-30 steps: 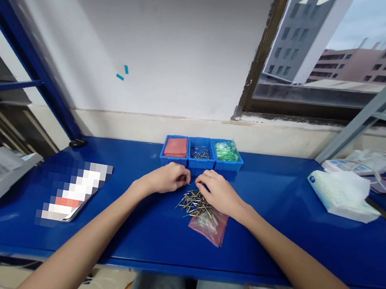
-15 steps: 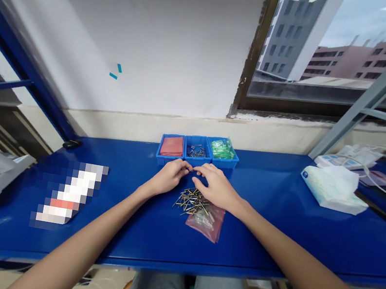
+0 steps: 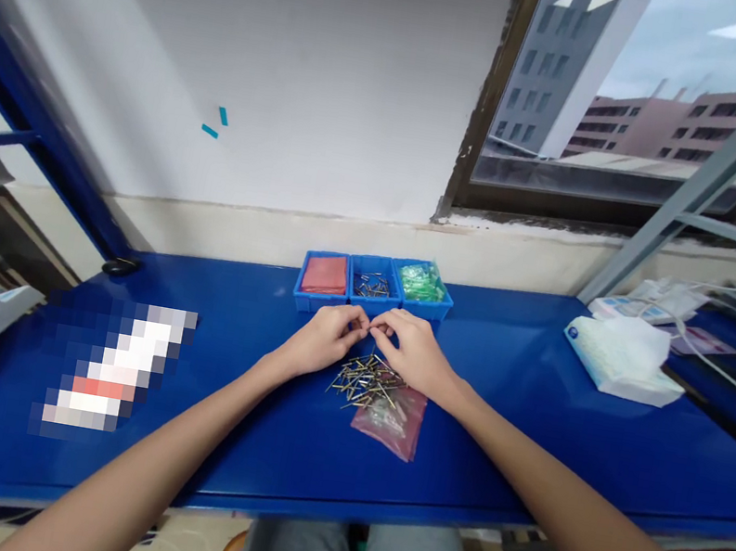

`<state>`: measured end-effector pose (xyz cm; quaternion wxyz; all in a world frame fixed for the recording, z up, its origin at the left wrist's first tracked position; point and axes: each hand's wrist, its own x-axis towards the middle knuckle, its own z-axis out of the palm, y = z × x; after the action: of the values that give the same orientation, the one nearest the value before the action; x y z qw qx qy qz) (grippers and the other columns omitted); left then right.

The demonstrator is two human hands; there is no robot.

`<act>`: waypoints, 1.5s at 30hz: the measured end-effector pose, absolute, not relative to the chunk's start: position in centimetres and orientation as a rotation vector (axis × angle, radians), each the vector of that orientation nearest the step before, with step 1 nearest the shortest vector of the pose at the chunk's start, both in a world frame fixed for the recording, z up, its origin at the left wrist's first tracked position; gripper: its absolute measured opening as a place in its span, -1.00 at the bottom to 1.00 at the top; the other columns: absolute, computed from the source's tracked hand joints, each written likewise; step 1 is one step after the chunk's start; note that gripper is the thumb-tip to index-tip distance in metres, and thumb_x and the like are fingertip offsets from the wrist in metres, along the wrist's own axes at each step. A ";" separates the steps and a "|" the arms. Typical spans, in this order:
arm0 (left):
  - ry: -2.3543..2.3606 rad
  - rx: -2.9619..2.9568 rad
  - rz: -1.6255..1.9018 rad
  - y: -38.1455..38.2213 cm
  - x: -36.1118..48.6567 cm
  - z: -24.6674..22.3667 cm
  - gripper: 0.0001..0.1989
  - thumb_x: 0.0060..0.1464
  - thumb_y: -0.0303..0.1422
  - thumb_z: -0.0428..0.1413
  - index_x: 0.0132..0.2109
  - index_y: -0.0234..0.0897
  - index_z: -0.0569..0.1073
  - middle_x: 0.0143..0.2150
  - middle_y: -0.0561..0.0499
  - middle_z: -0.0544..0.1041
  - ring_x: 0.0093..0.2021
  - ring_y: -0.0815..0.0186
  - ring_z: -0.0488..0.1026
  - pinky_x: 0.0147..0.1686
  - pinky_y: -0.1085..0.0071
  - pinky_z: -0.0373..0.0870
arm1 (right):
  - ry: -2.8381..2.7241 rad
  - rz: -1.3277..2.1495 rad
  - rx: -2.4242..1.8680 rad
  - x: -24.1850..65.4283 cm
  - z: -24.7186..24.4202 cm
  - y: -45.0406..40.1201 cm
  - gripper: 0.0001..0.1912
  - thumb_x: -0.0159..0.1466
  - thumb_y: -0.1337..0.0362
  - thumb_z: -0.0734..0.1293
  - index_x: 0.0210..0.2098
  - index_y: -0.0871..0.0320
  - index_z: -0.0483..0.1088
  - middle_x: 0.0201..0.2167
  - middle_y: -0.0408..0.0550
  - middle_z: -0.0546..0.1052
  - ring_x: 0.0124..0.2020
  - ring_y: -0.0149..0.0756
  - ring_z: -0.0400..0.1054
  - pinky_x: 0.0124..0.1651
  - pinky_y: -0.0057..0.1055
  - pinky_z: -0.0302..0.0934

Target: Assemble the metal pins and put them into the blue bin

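My left hand and my right hand meet fingertip to fingertip, just in front of the blue bins. Both are closed in a pinch, and anything between the fingers is too small to make out. Under and in front of them lies a loose pile of thin metal pins, brassy and silvery. A pink plastic bag lies flat beside the pile, partly beneath it, with small clear-wrapped pieces on or in it.
Three joined blue bins stand by the wall: pink bags in the left, small metal pieces in the middle, green packets in the right. A tissue pack is at right, a blurred-out white item at left, on the blue table.
The right thumb has come up to the right fingertips, closing that hand into a pinch. The left hand stays pinched. My view has shifted slightly; pile and bag look unchanged.
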<state>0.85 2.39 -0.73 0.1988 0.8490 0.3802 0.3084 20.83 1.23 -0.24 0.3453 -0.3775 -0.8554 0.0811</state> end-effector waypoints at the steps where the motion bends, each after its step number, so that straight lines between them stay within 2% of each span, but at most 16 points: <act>1: 1.072 2.383 0.870 2.3 0.9 -0.6 -0.92 0.24 -0.45 0.04 -0.20 -0.29 0.44 -0.33 0.05 0.53 -0.37 0.37 0.42 -0.34 0.48 0.28 | -2.204 0.221 -0.973 20.8 -0.2 1.2 -0.87 0.35 0.42 0.28 -0.22 0.18 0.48 -0.29 -0.04 0.55 -0.24 -0.28 0.40 -0.13 -0.34 0.24; 5: 1.067 2.345 0.852 2.0 0.8 -0.2 -0.94 0.19 -0.43 0.07 -0.22 -0.30 0.45 -0.42 0.09 0.51 -0.45 0.40 0.42 -0.41 0.50 0.28 | -2.192 0.246 -1.003 20.8 -0.3 1.2 -0.86 0.35 0.40 0.27 -0.21 0.19 0.48 -0.28 -0.02 0.56 -0.23 -0.27 0.41 -0.11 -0.34 0.24; 8: 1.027 2.255 0.903 2.2 0.6 -0.4 -0.95 0.13 -0.46 0.09 -0.24 -0.31 0.45 -0.38 0.07 0.54 -0.42 0.40 0.48 -0.38 0.51 0.36 | -2.212 0.285 -1.027 20.6 -0.4 1.2 -0.86 0.34 0.39 0.27 -0.21 0.20 0.49 -0.27 0.00 0.57 -0.23 -0.26 0.43 -0.12 -0.33 0.25; 11: 1.010 2.172 0.987 2.4 0.6 -0.5 -0.93 0.09 -0.46 0.11 -0.23 -0.32 0.46 -0.35 0.05 0.56 -0.42 0.40 0.51 -0.41 0.52 0.40 | -2.112 0.481 -1.027 20.3 -0.4 1.0 -0.84 0.31 0.40 0.28 -0.17 0.18 0.49 -0.31 -0.05 0.59 -0.31 -0.31 0.46 -0.20 -0.39 0.27; 15: 0.978 1.997 1.058 2.2 0.8 0.0 -0.89 0.11 -0.40 0.13 -0.19 -0.33 0.43 -0.32 0.02 0.57 -0.52 0.44 0.50 -0.53 0.57 0.39 | -1.971 0.728 -1.002 20.0 -0.3 0.8 -0.81 0.28 0.35 0.30 -0.13 0.16 0.49 -0.34 -0.08 0.62 -0.34 -0.32 0.50 -0.33 -0.45 0.28; 20: 0.947 1.827 1.124 1.6 1.3 0.6 -0.81 0.12 -0.35 0.17 -0.15 -0.33 0.38 -0.31 -0.01 0.59 -0.56 0.43 0.51 -0.55 0.55 0.43 | -1.830 0.858 -0.989 20.3 -0.4 1.0 -0.85 0.25 0.26 0.36 -0.22 0.17 0.53 -0.31 -0.02 0.65 -0.26 -0.20 0.56 -0.19 -0.32 0.39; 25: 0.946 1.819 1.150 1.6 1.3 0.7 -0.78 0.12 -0.35 0.19 -0.12 -0.34 0.38 -0.30 -0.05 0.60 -0.52 0.41 0.54 -0.51 0.53 0.45 | -1.784 0.905 -0.985 20.4 -0.3 1.1 -0.82 0.20 0.23 0.40 -0.23 0.18 0.50 -0.34 0.00 0.64 -0.27 -0.17 0.57 -0.19 -0.28 0.41; 29: 1.051 1.958 1.181 1.6 1.1 0.7 -0.77 0.18 -0.31 0.15 -0.06 -0.32 0.38 -0.27 -0.01 0.57 -0.60 0.49 0.45 -0.60 0.58 0.33 | -1.740 0.969 -0.960 20.1 -0.2 0.9 -0.82 0.20 0.23 0.39 -0.22 0.18 0.46 -0.33 0.02 0.64 -0.25 -0.19 0.57 -0.13 -0.24 0.43; 32: 1.098 2.303 1.209 1.5 0.7 0.7 -0.77 0.21 -0.36 0.11 0.01 -0.29 0.38 -0.23 0.01 0.54 -0.52 0.50 0.43 -0.48 0.54 0.36 | -1.684 1.038 -0.924 20.0 -0.1 0.8 -0.82 0.18 0.26 0.37 -0.22 0.16 0.38 -0.35 0.00 0.63 -0.27 -0.22 0.57 -0.11 -0.24 0.43; 36: 1.091 2.724 1.059 1.2 0.5 0.9 -0.85 0.28 -0.41 0.04 -0.07 -0.28 0.47 -0.16 -0.04 0.50 -0.35 0.41 0.44 -0.31 0.46 0.38 | -1.654 1.058 -0.926 20.1 -0.2 0.9 -0.76 0.11 0.30 0.38 -0.26 0.12 0.27 -0.45 -0.11 0.58 -0.34 -0.25 0.54 -0.23 -0.31 0.40; 41: 1.138 2.812 0.968 1.0 0.7 0.8 -0.85 0.30 -0.34 0.05 -0.13 -0.30 0.49 -0.20 -0.03 0.45 -0.35 0.39 0.39 -0.35 0.47 0.34 | -1.690 1.097 -0.924 20.0 -0.1 0.7 -0.79 0.13 0.30 0.35 -0.27 0.12 0.25 -0.47 -0.17 0.51 -0.41 -0.29 0.52 -0.33 -0.37 0.37; 45: 1.132 2.806 0.965 1.0 0.6 0.9 -0.85 0.31 -0.35 0.04 -0.11 -0.31 0.47 -0.19 -0.04 0.44 -0.34 0.39 0.39 -0.35 0.46 0.32 | -1.717 1.038 -0.923 19.7 -0.1 0.5 -0.83 0.25 0.18 0.32 -0.26 0.13 0.29 -0.46 -0.14 0.50 -0.43 -0.32 0.48 -0.34 -0.38 0.36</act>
<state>0.62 1.00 0.87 -0.0170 0.8834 0.3564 0.3037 19.65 0.54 -0.05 0.4499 -0.3733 -0.6943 0.4196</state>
